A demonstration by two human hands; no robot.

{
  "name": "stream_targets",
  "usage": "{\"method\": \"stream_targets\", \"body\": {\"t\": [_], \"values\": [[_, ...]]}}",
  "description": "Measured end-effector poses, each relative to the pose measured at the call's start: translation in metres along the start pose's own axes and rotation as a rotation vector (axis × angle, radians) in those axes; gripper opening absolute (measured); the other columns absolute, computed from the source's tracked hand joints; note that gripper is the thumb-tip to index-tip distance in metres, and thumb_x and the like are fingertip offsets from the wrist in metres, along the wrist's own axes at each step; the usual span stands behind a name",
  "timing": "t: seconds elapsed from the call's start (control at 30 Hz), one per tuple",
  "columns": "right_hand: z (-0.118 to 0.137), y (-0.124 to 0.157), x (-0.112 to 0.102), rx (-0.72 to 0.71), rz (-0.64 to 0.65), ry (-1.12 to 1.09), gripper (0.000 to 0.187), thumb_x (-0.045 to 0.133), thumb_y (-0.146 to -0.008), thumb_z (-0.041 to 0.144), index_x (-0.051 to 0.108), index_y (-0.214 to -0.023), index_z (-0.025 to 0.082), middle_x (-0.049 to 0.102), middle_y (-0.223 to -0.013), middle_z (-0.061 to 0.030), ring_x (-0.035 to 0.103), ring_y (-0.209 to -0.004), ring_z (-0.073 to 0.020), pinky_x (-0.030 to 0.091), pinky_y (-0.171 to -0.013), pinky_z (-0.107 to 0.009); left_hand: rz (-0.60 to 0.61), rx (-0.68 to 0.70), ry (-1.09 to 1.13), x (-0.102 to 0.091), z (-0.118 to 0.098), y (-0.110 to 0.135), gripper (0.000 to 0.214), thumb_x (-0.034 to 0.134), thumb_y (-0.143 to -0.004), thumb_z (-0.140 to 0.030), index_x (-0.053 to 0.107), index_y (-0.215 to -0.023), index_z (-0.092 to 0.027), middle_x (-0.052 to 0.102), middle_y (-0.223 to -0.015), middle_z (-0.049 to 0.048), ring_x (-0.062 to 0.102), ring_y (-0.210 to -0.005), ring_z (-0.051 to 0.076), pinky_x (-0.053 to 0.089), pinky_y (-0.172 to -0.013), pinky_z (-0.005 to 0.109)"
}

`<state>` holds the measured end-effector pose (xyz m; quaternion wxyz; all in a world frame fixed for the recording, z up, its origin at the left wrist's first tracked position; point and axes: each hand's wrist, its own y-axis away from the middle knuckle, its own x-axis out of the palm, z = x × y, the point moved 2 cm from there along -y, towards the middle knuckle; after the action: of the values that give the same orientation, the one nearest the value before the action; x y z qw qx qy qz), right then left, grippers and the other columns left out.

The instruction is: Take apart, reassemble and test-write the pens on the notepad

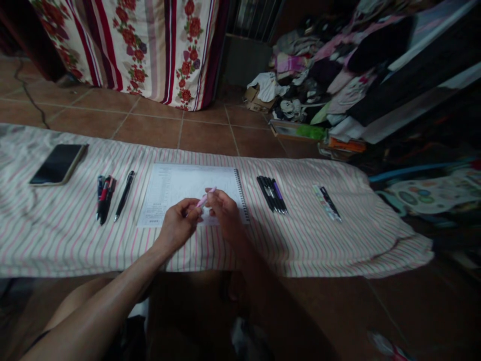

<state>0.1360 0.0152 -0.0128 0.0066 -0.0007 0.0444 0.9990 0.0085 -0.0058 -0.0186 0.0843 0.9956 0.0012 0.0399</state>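
My left hand (181, 220) and my right hand (222, 206) meet over a spiral notebook (180, 178) with printed pages. Between them is a slim pink pen (206, 197), tilted up to the right. Left fingers pinch its lower end; right fingers close round its upper end. To the right of the notebook lies a row of several dark pens (271, 194), one with a purple barrel. On the left, a single black pen (124, 195) lies apart from a small bunch of pens (105, 198) in red, black and blue.
A striped cloth (319, 260) covers the low table. A phone (58, 164) lies at its far left, and a few slim items (326, 202) lie at the right. Beyond are a floral curtain (158, 50), tiled floor (150, 128) and heaped clothes (300, 65).
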Motion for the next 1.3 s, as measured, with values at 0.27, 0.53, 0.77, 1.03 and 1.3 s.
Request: {"method": "stream_targets", "body": {"t": [0.27, 0.53, 0.77, 1.03, 1.3], "values": [[-0.001, -0.002, -0.006, 0.042, 0.018, -0.102, 0.033, 0.065, -0.068, 0.044, 0.068, -0.089, 0.019, 0.061, -0.071, 0.0009, 0.049, -0.058, -0.0090, 0.039, -0.055, -0.023, 0.032, 0.024, -0.037, -0.001, 0.004, -0.001, 0.025, 0.065, -0.072, -0.033, 0.062, -0.090, -0.016, 0.062, -0.064, -0.0013, 0.059, -0.056, 0.012, 0.047, -0.055, 0.025], [-0.006, -0.005, -0.004, 0.027, -0.100, 0.035, 0.034, 0.067, -0.065, 0.051, 0.054, -0.062, 0.020, 0.047, -0.050, 0.0060, 0.042, -0.048, -0.0087, 0.035, -0.048, -0.023, 0.049, 0.136, -0.180, -0.002, 0.009, 0.000, 0.023, 0.060, -0.079, -0.032, 0.058, -0.098, -0.019, 0.060, -0.065, -0.0026, 0.059, -0.061, 0.013, 0.047, -0.059, 0.026], [0.002, 0.000, -0.004, 0.011, 0.067, -0.065, 0.039, 0.061, -0.074, 0.048, 0.064, -0.098, 0.019, 0.067, -0.084, -0.0032, 0.058, -0.069, -0.0124, 0.042, -0.056, -0.024, 0.049, 0.086, -0.054, 0.000, 0.012, -0.002, 0.020, 0.062, -0.077, -0.035, 0.059, -0.089, -0.018, 0.062, -0.065, -0.0014, 0.059, -0.058, 0.012, 0.043, -0.053, 0.023], [-0.003, -0.002, -0.006, 0.078, 0.050, -0.112, 0.032, 0.067, -0.066, 0.041, 0.069, -0.090, 0.018, 0.068, -0.078, -0.0022, 0.055, -0.063, -0.0106, 0.041, -0.058, -0.024, 0.044, 0.067, -0.041, -0.002, 0.012, -0.004, 0.021, 0.063, -0.076, -0.035, 0.060, -0.087, -0.018, 0.064, -0.065, -0.0005, 0.061, -0.057, 0.013, 0.045, -0.054, 0.024], [-0.008, -0.005, -0.004, 0.066, -0.032, -0.021, 0.031, 0.068, -0.064, 0.048, 0.064, -0.073, 0.019, 0.061, -0.063, 0.0011, 0.050, -0.055, -0.0105, 0.041, -0.053, -0.024, 0.053, 0.090, -0.052, 0.001, 0.009, -0.001, 0.025, 0.062, -0.077, -0.035, 0.062, -0.096, -0.018, 0.064, -0.068, -0.0008, 0.061, -0.060, 0.013, 0.048, -0.059, 0.026]]}}
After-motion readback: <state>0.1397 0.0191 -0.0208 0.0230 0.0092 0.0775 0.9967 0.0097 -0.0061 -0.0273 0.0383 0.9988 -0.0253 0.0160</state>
